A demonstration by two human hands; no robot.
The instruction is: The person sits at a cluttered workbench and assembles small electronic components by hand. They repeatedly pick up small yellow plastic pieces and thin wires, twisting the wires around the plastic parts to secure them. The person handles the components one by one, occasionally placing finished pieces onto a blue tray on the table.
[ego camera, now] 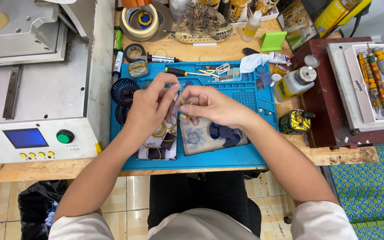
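Note:
Both of my hands meet over a blue work mat (250, 95) on a wooden bench. My left hand (150, 106) and my right hand (210, 104) pinch a small thin translucent piece (179, 97) between their fingertips. Under the hands lies an opened phone (158, 149) with yellow flex cables showing. Beside it rests a phone back cover (210, 135) with a flower pattern and dark round patches. What exactly the fingers pinch is partly hidden.
A grey machine (36, 89) with a blue screen and green button fills the left. Tape rolls (141, 20), a screwdriver (185, 72), a solvent bottle (294, 82), a green block (273, 41) and a tray of tools (378, 80) lie around. Two black fans (124, 89) sit at the mat's left.

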